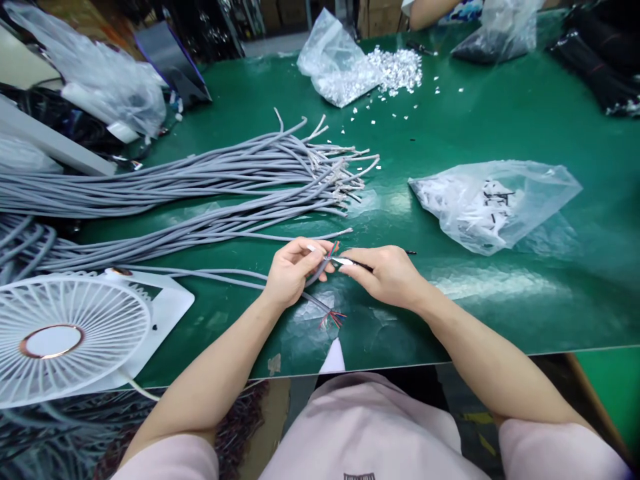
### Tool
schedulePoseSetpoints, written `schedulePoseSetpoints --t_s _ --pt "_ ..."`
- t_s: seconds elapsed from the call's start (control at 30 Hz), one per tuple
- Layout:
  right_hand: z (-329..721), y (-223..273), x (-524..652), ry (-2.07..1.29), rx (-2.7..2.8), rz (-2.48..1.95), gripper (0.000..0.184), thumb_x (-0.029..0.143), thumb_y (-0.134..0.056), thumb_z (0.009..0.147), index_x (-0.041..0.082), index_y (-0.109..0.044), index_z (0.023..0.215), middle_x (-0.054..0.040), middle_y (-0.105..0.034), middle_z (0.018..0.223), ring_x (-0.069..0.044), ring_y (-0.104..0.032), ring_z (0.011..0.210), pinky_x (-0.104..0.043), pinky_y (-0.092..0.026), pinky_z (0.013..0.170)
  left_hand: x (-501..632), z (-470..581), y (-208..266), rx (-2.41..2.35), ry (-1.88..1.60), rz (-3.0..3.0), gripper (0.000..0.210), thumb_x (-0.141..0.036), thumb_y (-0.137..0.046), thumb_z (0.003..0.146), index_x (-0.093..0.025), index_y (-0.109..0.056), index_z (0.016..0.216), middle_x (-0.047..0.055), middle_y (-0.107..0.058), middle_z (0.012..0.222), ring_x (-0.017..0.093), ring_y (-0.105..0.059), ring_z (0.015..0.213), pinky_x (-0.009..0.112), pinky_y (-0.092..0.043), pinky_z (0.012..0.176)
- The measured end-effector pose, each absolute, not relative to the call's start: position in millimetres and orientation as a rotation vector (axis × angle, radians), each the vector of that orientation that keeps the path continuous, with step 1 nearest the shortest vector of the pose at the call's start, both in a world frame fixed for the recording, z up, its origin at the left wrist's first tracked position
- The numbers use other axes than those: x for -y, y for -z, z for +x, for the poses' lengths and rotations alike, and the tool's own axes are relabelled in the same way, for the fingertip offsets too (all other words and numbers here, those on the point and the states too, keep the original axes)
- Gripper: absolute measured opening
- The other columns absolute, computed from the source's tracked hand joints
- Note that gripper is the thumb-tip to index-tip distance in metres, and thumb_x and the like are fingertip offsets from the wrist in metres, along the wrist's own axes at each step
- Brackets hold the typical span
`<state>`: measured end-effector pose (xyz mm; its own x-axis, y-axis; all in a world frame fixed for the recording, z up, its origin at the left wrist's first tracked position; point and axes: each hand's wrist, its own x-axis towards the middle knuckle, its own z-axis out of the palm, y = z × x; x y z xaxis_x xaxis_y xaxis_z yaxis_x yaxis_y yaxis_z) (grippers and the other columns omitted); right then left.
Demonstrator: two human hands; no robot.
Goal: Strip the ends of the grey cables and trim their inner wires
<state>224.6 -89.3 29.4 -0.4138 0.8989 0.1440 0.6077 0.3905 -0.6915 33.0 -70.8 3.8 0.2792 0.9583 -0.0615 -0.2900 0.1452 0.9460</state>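
My left hand [291, 271] pinches a grey cable [316, 272] near its stripped end, where thin coloured wires [333, 248] fan out. My right hand [389, 273] is closed on a small white connector piece [345, 263] and a thin dark pin, held against those wires. The two hands meet just above the green table mat [500, 300]. A second stripped cable end with coloured wires [333, 319] lies on the mat just below my hands.
A big bundle of grey cables [200, 180] spreads across the left. A white desk fan [65, 333] sits at the near left. A clear bag of white parts [493, 203] lies to the right, another bag with spilled small parts [350, 67] at the back. Another person's arm [430, 12] shows at the far edge.
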Motion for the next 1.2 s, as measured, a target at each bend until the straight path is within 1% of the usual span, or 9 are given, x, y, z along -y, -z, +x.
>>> schedulePoseSetpoints --t_s 0.2,0.3,0.5,0.63,0.8,0.9,1.0,1.1,1.2 --pt "222 -34 89 -0.771 1.898 -1.222 0.027 0.041 -0.066 0.079 0.018 -0.067 0.093 -0.0011 -0.067 0.078 -0.011 -0.054 0.062 -0.022 -0.036 0.06 69 34 -1 -0.849 -1.085 0.992 0.024 -0.035 -0.076 0.07 -0.015 -0.063 0.072 0.006 -0.068 0.093 0.01 -0.064 0.058 0.021 -0.054 0.05" --pt "206 -28 91 -0.815 1.859 -1.245 0.019 0.037 -0.063 0.081 0.018 -0.066 0.081 0.0001 -0.063 0.07 -0.01 -0.05 0.059 -0.022 -0.034 0.059 70 34 0 -0.842 -1.096 1.04 0.02 -0.033 -0.076 0.069 -0.015 -0.067 0.071 0.007 -0.067 0.098 0.01 -0.062 0.061 0.022 -0.054 0.052" --pt "194 -30 93 -1.062 1.634 -1.111 0.019 0.028 -0.057 0.082 0.016 -0.062 0.068 0.0039 -0.052 0.057 -0.008 -0.041 0.053 -0.021 -0.032 0.052 73 32 -1 -0.817 -1.114 1.136 0.016 -0.03 -0.076 0.069 -0.018 -0.07 0.077 0.007 -0.066 0.101 0.011 -0.062 0.064 0.023 -0.054 0.053" --pt "238 -58 105 -0.685 1.607 -1.281 0.022 0.031 -0.056 0.082 0.018 -0.057 0.065 0.0032 -0.046 0.055 -0.008 -0.039 0.053 -0.023 -0.032 0.052 75 30 -2 -0.895 -1.026 1.149 0.028 -0.029 -0.076 0.068 -0.018 -0.069 0.094 0.008 -0.069 0.095 0.012 -0.064 0.063 0.022 -0.053 0.053" --pt "333 -66 105 0.09 1.572 -1.815 0.017 0.03 -0.056 0.08 0.018 -0.06 0.068 -0.0021 -0.053 0.06 -0.013 -0.045 0.056 -0.027 -0.033 0.055 80 32 -4 -1.006 -0.988 1.293 0.028 -0.025 -0.077 0.066 -0.015 -0.069 0.091 0.004 -0.068 0.074 0.009 -0.058 0.054 0.02 -0.05 0.051" --pt "375 -57 100 0.225 1.637 -2.122 0.015 0.029 -0.056 0.078 0.018 -0.066 0.079 -0.0062 -0.061 0.067 -0.018 -0.053 0.062 -0.028 -0.035 0.056 83 34 -6 -1.043 -0.995 1.345 0.023 -0.027 -0.078 0.065 -0.015 -0.068 0.082 0.0 -0.063 0.064 0.008 -0.056 0.051 0.019 -0.049 0.049" --pt "384 -59 106 0.327 1.556 -2.088 0.025 0.03 -0.051 0.082 0.017 -0.067 0.096 -0.0091 -0.066 0.08 -0.021 -0.058 0.072 -0.03 -0.039 0.06 85 35 -8 -1.042 -1.042 1.419 0.018 -0.026 -0.076 0.066 -0.016 -0.067 0.078 -0.001 -0.061 0.066 0.007 -0.054 0.052 0.018 -0.046 0.048" --pt "357 -71 118 0.243 1.438 -1.839 0.03 0.031 -0.043 0.089 0.016 -0.067 0.1 -0.0069 -0.064 0.078 -0.017 -0.056 0.068 -0.029 -0.039 0.06 85 35 -8 -1.05 -1.093 1.533 0.013 -0.024 -0.075 0.067 -0.016 -0.068 0.074 0.0 -0.06 0.072 0.007 -0.055 0.058 0.018 -0.045 0.053" --pt "307 -74 122 -0.224 1.489 -1.599 0.025 0.035 -0.054 0.085 0.016 -0.069 0.088 -0.0008 -0.055 0.062 -0.011 -0.046 0.054 -0.025 -0.033 0.053 85 34 -7 -1.098 -1.101 1.593 0.011 -0.025 -0.074 0.07 -0.016 -0.069 0.073 0.0 -0.061 0.07 0.008 -0.054 0.061 0.019 -0.043 0.056"
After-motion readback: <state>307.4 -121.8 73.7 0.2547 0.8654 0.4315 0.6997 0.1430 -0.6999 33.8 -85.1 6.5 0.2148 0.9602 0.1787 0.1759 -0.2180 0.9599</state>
